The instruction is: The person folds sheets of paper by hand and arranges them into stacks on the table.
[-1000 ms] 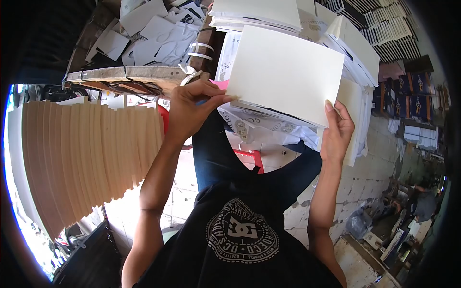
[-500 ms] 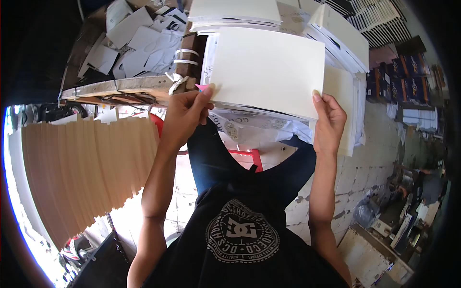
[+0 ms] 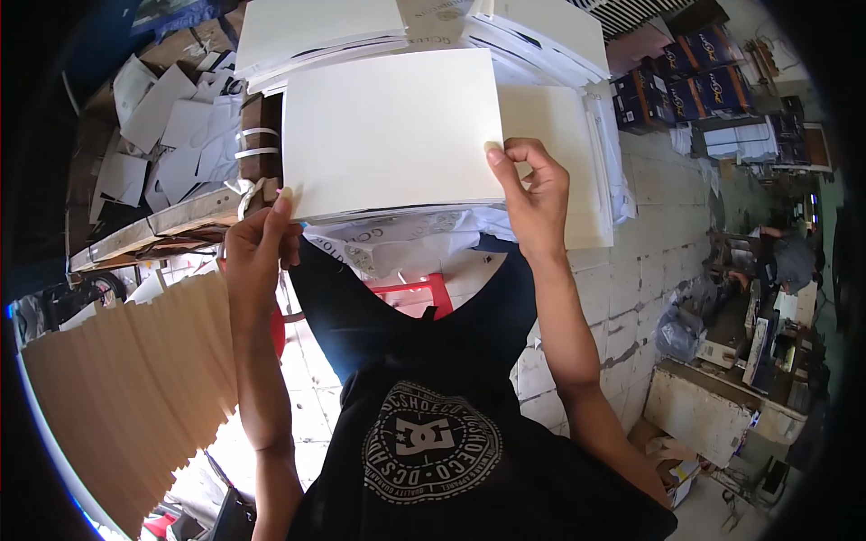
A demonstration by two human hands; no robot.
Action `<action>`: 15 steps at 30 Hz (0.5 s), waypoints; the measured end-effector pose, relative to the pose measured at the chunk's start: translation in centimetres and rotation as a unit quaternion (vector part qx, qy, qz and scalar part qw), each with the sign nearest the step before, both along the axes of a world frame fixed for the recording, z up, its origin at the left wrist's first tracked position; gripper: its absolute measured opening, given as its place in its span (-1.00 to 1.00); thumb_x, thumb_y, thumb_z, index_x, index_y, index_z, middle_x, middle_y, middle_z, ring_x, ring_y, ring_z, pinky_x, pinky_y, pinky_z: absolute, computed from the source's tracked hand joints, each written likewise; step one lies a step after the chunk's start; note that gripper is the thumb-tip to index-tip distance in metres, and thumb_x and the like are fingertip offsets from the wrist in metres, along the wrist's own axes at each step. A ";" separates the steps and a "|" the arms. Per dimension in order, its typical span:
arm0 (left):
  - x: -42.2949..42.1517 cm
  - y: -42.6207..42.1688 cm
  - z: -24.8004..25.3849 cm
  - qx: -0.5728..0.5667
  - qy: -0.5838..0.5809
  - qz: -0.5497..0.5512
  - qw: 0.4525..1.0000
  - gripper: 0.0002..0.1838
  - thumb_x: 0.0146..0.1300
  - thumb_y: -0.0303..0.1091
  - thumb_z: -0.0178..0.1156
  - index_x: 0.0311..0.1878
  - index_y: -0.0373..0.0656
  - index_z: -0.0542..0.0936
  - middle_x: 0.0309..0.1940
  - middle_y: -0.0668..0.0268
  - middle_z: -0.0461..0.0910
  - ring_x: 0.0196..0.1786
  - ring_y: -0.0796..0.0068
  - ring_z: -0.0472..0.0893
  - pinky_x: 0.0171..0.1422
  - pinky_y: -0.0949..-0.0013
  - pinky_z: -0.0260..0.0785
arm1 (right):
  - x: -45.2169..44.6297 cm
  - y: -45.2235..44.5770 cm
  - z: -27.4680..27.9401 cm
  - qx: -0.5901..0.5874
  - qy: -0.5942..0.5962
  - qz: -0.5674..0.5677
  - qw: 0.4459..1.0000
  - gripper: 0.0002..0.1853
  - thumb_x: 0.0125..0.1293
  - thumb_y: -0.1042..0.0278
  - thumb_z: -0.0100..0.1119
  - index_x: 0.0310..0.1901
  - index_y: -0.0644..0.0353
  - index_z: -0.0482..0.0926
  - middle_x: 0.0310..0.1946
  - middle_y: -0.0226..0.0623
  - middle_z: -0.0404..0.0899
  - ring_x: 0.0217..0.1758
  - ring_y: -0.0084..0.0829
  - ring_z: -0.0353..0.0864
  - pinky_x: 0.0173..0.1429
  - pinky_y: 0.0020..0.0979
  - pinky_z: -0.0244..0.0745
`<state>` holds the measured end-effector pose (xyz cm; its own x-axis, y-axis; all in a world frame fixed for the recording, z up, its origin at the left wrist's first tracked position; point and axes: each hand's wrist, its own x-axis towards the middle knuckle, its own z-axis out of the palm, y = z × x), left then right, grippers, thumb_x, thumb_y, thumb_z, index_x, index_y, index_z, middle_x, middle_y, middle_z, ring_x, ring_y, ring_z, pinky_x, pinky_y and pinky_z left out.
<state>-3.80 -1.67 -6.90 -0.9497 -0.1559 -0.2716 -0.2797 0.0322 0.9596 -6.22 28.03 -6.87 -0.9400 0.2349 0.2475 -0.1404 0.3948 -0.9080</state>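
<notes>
A large cream-white card sheet (image 3: pixel 392 135) lies before me, with thin white and dark layers visible under its front edge. My left hand (image 3: pixel 257 243) pinches its near left corner, thumb on top and fingers curled below. On the sheet's right edge, my right hand (image 3: pixel 539 194) presses its thumb on the top face, its fingers bent beside and under the edge. Whether either hand grips only the top sheet or several layers, I cannot tell. Another pale sheet pile (image 3: pixel 564 162) extends out to the right from beneath it.
Stacks of white sheets stand behind, at left (image 3: pixel 320 36) and right (image 3: pixel 541 36). A wooden-edged bin (image 3: pixel 162 216) holds white scraps. Tall brown board pieces (image 3: pixel 126 379) stand at lower left. Dark blue boxes (image 3: pixel 695 72) sit at upper right; a person (image 3: pixel 794 261) is far right.
My view has swung to the right, so the sheet and both hands appear farther left. Both hands keep their places on the sheet. A pink bit by my left thumb is now mostly hidden.
</notes>
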 end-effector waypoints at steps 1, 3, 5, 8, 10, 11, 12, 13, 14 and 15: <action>0.0 0.0 -0.1 -0.002 0.002 0.004 1.000 -0.50 0.30 0.03 0.27 -0.47 -0.30 0.64 -0.70 0.40 0.45 -0.67 0.66 0.39 -0.57 0.59 0.17 | 0.0 0.0 0.1 0.001 -0.001 0.000 1.000 -0.75 0.25 0.37 0.34 -0.45 0.35 0.53 -0.40 -0.33 0.54 -0.29 -0.51 0.49 -0.08 -0.47 0.37; 0.0 -0.1 -0.3 0.001 0.000 0.005 1.000 -0.50 0.31 0.03 0.26 -0.47 -0.30 0.64 -0.71 0.40 0.45 -0.68 0.66 0.39 -0.58 0.59 0.17 | 0.1 0.0 0.2 0.003 -0.005 0.002 1.000 -0.76 0.25 0.39 0.34 -0.45 0.37 0.53 -0.38 -0.32 0.54 -0.29 -0.50 0.50 -0.07 -0.46 0.38; -0.1 -0.1 -0.3 0.000 0.002 0.003 1.000 -0.50 0.31 0.02 0.26 -0.48 -0.29 0.63 -0.71 0.40 0.45 -0.68 0.67 0.39 -0.58 0.59 0.17 | 0.1 0.0 0.1 0.002 -0.002 0.002 1.000 -0.76 0.24 0.40 0.34 -0.46 0.36 0.53 -0.39 -0.31 0.54 -0.28 -0.49 0.51 -0.06 -0.45 0.39; -0.1 -0.2 -0.4 -0.006 0.002 -0.002 1.000 -0.50 0.31 0.03 0.25 -0.48 -0.28 0.63 -0.72 0.40 0.44 -0.68 0.67 0.39 -0.58 0.59 0.16 | 0.0 0.0 0.0 0.001 0.005 0.005 1.000 -0.75 0.23 0.41 0.34 -0.48 0.36 0.52 -0.40 -0.31 0.54 -0.29 -0.49 0.51 -0.06 -0.45 0.40; -0.1 -0.4 -0.4 -0.008 0.004 -0.009 1.000 -0.50 0.32 0.04 0.25 -0.49 -0.28 0.63 -0.71 0.40 0.45 -0.68 0.67 0.40 -0.58 0.59 0.16 | 0.0 0.1 0.0 0.012 0.001 0.008 1.000 -0.77 0.22 0.40 0.35 -0.45 0.35 0.52 -0.38 -0.29 0.54 -0.28 -0.46 0.52 -0.06 -0.44 0.40; -0.1 -0.4 -0.5 -0.009 0.005 -0.013 1.000 -0.50 0.32 0.04 0.25 -0.49 -0.27 0.63 -0.71 0.40 0.45 -0.68 0.67 0.40 -0.58 0.59 0.16 | 0.1 0.1 0.0 0.023 -0.005 0.011 1.000 -0.78 0.21 0.40 0.36 -0.41 0.34 0.52 -0.36 -0.27 0.55 -0.26 -0.43 0.53 -0.05 -0.43 0.41; -0.1 -0.3 -0.5 -0.006 0.003 -0.009 1.000 -0.50 0.32 0.04 0.25 -0.49 -0.27 0.63 -0.71 0.40 0.46 -0.68 0.67 0.40 -0.58 0.59 0.16 | 0.2 0.2 0.1 0.034 -0.011 0.013 0.999 -0.79 0.20 0.39 0.37 -0.38 0.33 0.53 -0.33 -0.26 0.55 -0.25 -0.40 0.53 -0.05 -0.42 0.41; -0.1 -0.1 -0.4 -0.006 0.001 -0.004 1.000 -0.50 0.32 0.05 0.24 -0.49 -0.27 0.62 -0.70 0.40 0.46 -0.68 0.67 0.39 -0.58 0.59 0.17 | 0.4 0.3 0.3 0.087 0.012 -0.007 0.996 -0.78 0.19 0.39 0.37 -0.28 0.31 0.53 -0.27 -0.24 0.55 -0.19 -0.35 0.53 -0.02 -0.38 0.41; -0.1 -0.1 -0.4 -0.006 0.001 0.003 1.000 -0.49 0.32 0.05 0.24 -0.49 -0.26 0.62 -0.70 0.40 0.46 -0.68 0.67 0.39 -0.57 0.60 0.17 | 0.7 0.2 0.7 0.138 0.037 -0.024 0.989 -0.74 0.17 0.38 0.37 -0.19 0.29 0.53 -0.21 -0.22 0.55 -0.12 -0.30 0.53 0.01 -0.33 0.41; -0.1 -0.4 -0.6 -0.001 0.003 -0.015 1.000 -0.50 0.32 0.05 0.24 -0.48 -0.26 0.62 -0.69 0.40 0.46 -0.67 0.68 0.39 -0.57 0.60 0.18 | 0.9 -0.1 1.1 0.186 0.062 -0.040 0.980 -0.68 0.16 0.38 0.38 -0.09 0.27 0.53 -0.14 -0.20 0.55 -0.06 -0.25 0.53 0.04 -0.29 0.40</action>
